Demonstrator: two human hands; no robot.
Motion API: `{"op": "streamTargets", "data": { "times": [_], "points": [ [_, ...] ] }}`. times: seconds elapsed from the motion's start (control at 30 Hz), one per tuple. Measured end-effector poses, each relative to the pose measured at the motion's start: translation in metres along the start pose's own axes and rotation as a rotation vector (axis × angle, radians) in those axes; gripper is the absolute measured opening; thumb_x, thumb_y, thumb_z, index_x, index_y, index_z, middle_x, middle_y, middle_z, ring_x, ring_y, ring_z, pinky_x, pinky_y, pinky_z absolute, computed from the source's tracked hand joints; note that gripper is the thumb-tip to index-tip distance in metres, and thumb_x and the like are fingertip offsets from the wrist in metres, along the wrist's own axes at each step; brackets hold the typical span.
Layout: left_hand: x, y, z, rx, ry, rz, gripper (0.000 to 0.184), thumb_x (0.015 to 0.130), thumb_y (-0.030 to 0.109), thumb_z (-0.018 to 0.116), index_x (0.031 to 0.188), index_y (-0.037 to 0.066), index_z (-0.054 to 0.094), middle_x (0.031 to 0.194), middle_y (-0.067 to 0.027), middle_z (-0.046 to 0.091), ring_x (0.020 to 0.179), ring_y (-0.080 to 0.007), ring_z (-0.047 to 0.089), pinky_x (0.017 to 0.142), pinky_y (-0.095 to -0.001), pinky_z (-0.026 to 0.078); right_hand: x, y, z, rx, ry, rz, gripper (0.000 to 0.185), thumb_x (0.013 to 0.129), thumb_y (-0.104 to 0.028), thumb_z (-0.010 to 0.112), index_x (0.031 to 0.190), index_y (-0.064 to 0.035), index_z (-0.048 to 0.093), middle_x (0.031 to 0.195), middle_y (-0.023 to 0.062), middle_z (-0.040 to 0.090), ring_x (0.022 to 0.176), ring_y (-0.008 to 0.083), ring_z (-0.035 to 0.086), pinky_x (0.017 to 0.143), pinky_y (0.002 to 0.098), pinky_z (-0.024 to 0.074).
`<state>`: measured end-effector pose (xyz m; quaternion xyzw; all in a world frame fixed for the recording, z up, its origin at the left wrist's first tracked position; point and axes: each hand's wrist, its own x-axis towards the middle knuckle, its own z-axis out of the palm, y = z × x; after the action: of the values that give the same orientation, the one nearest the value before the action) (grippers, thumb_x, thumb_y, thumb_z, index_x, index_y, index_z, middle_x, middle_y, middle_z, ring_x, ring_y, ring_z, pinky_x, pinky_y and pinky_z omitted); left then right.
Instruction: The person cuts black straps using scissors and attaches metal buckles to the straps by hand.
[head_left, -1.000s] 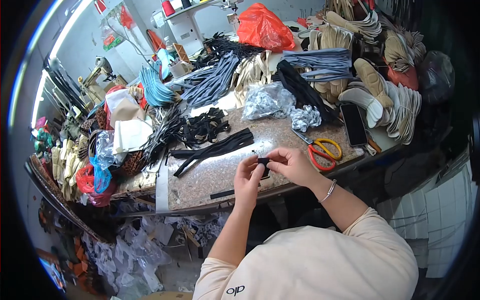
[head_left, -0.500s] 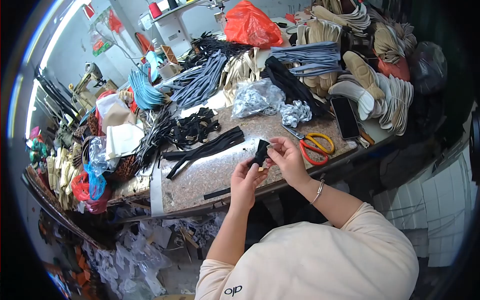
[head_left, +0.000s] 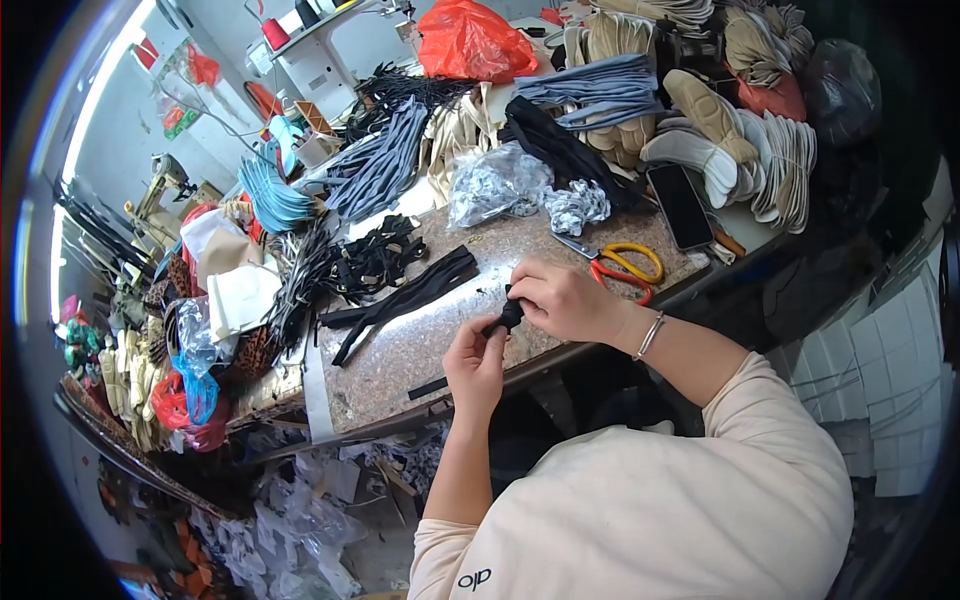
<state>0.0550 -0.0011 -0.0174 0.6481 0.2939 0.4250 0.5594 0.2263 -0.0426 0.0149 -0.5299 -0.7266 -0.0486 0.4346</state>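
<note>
A small black fabric piece (head_left: pixel 511 314), bunched up, is held above the front part of the stone-topped table (head_left: pixel 400 350). My left hand (head_left: pixel 475 362) pinches its lower left end between thumb and fingers. My right hand (head_left: pixel 566 302) is closed at its upper right end, back of the hand turned up, so the fingertips are partly hidden. Left of my hands lie folded black strips (head_left: pixel 410 295). One short black strip (head_left: pixel 428 388) rests by the table's front edge, close to my left wrist.
Scissors (head_left: pixel 625 263) with red and yellow handles and a phone (head_left: pixel 684 208) lie right of my hands. Behind are a clear plastic bag (head_left: pixel 495 185), blue-grey strips (head_left: pixel 380 165), a red bag (head_left: pixel 475 42) and stacked insoles (head_left: pixel 710 150). A sewing machine (head_left: pixel 318 70) stands at the back.
My right hand has turned over, its back now facing up, and the black piece looks more bunched between my hands. The view has shifted slightly.
</note>
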Motion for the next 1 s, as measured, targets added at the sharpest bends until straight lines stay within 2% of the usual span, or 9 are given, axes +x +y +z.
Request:
{"op": "streamTargets", "data": {
  "times": [0.13,0.27,0.47,0.6,0.63,0.77,0.8,0.93,1.0],
  "points": [
    [0.0,0.001,-0.001,-0.174,0.04,-0.123,0.015,0.084,0.001,0.056,0.098,-0.001,0.054,0.079,-0.0078,0.059,0.066,-0.0116,0.056,0.064,-0.0212,0.048,0.001,-0.003,0.003,-0.116,0.048,-0.093,0.016,0.067,0.003,0.059,0.082,-0.0029,0.059,0.09,0.0054,0.055,0.065,0.0203,0.056,0.059,0.0286,0.0478],
    [-0.003,0.0,0.004,-0.424,0.076,-0.153,0.011,0.084,0.001,0.056,0.094,-0.001,0.053,0.078,-0.0073,0.058,0.065,-0.0118,0.054,0.063,-0.0208,0.046,0.001,-0.005,0.009,-0.115,0.108,0.017,0.015,0.066,0.002,0.059,0.08,-0.0036,0.058,0.086,0.0049,0.056,0.067,0.02,0.056,0.06,0.0268,0.0475],
    [-0.008,-0.002,0.004,-0.497,0.088,-0.164,0.009,0.084,0.001,0.055,0.092,-0.001,0.052,0.077,-0.0071,0.057,0.063,-0.0114,0.053,0.061,-0.0205,0.045,0.0,-0.004,0.008,0.078,0.077,0.122,0.013,0.071,0.0,0.061,0.084,-0.003,0.059,0.082,0.0047,0.058,0.063,0.0161,0.056,0.057,0.0265,0.0474],
    [-0.005,-0.004,-0.007,-0.687,-0.004,-0.333,0.019,0.083,0.001,0.057,0.1,-0.001,0.05,0.076,-0.0072,0.056,0.063,-0.0104,0.052,0.059,-0.0195,0.044,0.004,-0.01,-0.006,0.952,-0.242,0.948,0.013,0.075,-0.003,0.063,0.088,-0.0017,0.061,0.076,0.0037,0.06,0.058,0.0101,0.054,0.052,0.025,0.0461],
    [-0.005,-0.004,-0.007,-0.689,0.002,-0.33,0.019,0.083,0.001,0.057,0.1,-0.001,0.05,0.076,-0.0072,0.056,0.063,-0.0104,0.052,0.059,-0.0195,0.044,0.003,-0.01,-0.003,0.951,-0.248,0.944,0.013,0.075,-0.003,0.063,0.088,-0.0017,0.061,0.076,0.0037,0.06,0.058,0.0101,0.054,0.052,0.025,0.0461],
    [-0.004,-0.006,0.007,-0.414,0.169,-0.202,0.031,0.082,0.0,0.059,0.11,-0.001,0.046,0.074,-0.0061,0.054,0.061,-0.0098,0.052,0.058,-0.0174,0.042,-0.013,-0.005,0.018,0.619,0.003,0.7,0.021,0.078,-0.002,0.062,0.099,-0.0014,0.06,0.073,0.0034,0.059,0.058,0.0065,0.05,0.051,0.0186,0.0441],
    [-0.005,-0.006,0.008,-0.414,0.173,-0.202,0.031,0.082,0.0,0.059,0.11,-0.001,0.046,0.074,-0.0061,0.054,0.061,-0.0098,0.052,0.058,-0.0174,0.042,-0.013,-0.008,0.019,0.621,-0.002,0.699,0.021,0.078,-0.002,0.062,0.099,-0.0014,0.06,0.073,0.0034,0.059,0.058,0.0065,0.05,0.051,0.0186,0.0441],
    [-0.005,-0.002,0.01,-0.372,0.23,-0.239,0.041,0.08,0.0,0.061,0.116,-0.002,0.043,0.073,-0.0044,0.053,0.06,-0.0093,0.051,0.057,-0.0155,0.041,-0.007,-0.025,0.015,1.028,0.048,0.793,0.032,0.075,-0.003,0.065,0.106,-0.0028,0.057,0.071,0.0036,0.059,0.057,0.0068,0.051,0.05,0.0182,0.0426],
    [-0.005,-0.002,0.008,-0.421,0.217,-0.273,0.041,0.08,0.0,0.062,0.117,-0.002,0.042,0.072,-0.0042,0.053,0.059,-0.0091,0.051,0.056,-0.0154,0.041,-0.008,-0.023,0.015,0.977,-0.007,0.769,0.035,0.074,-0.002,0.065,0.108,-0.003,0.055,0.072,0.0033,0.059,0.058,0.0065,0.051,0.051,0.0178,0.0425]
  ]
}}
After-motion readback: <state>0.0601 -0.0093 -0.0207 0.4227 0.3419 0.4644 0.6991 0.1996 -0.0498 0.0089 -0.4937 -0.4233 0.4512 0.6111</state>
